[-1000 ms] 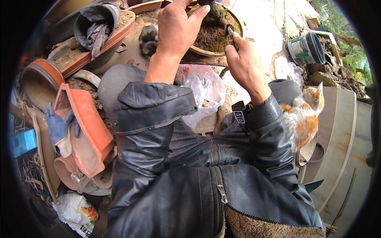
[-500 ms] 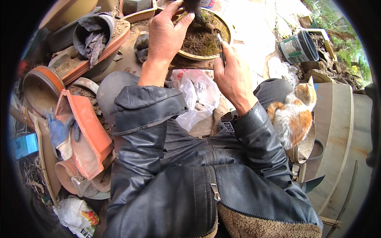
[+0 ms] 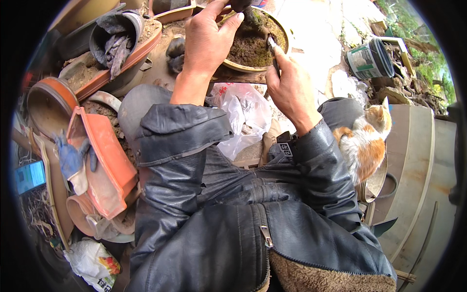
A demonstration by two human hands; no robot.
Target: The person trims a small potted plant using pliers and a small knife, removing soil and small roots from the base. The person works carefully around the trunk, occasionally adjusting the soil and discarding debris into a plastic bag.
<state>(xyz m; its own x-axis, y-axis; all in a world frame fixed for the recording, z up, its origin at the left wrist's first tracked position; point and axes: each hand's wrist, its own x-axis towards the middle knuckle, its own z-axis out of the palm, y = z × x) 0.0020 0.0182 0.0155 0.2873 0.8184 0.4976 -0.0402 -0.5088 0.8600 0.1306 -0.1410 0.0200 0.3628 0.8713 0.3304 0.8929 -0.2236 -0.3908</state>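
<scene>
A round shallow pot (image 3: 243, 68) with mossy brown soil (image 3: 253, 46) stands at the top of the view, in front of me. My left hand (image 3: 208, 44) is at the pot's left side, its fingers closed round a dark, trunk-like piece (image 3: 242, 4) that rises from the soil and is cut off by the upper edge. At the right rim, my right hand (image 3: 293, 90) grips a slim tool with a dark handle (image 3: 276, 64) and a pale metal tip (image 3: 271, 42). That tip touches or nearly touches the soil just inside the rim; its exact shape is too small to tell.
An orange-and-white cat (image 3: 365, 146) sits by my right knee. Left of me are stacked planters (image 3: 112, 170), a blue glove (image 3: 73, 158) and a lit phone (image 3: 30, 177). A clear plastic bag (image 3: 245, 114) lies between my knees. A tipped bucket (image 3: 362, 61) is at the far right.
The right hand has shifted slightly right and down, with the tool still in it. The left hand keeps its hold on the dark piece. The whole view has moved a little; the cat's head has turned slightly.
</scene>
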